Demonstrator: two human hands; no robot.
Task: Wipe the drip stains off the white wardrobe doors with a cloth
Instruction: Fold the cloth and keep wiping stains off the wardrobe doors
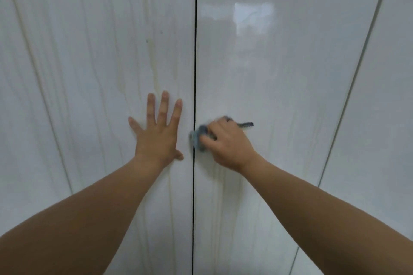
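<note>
Cloth bunched under right hand (at door seam).

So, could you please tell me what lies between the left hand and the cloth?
Head view: only a narrow bare strip of the left door separates the left hand from the cloth, which overlaps the dark seam.

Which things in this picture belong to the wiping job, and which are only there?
Belong to the job: cloth, gripped by the right hand; left door with yellowish drip stains; right door; left hand, flat on the left door.
Only there: bright reflection on the right door; further panel at the far right.
</note>
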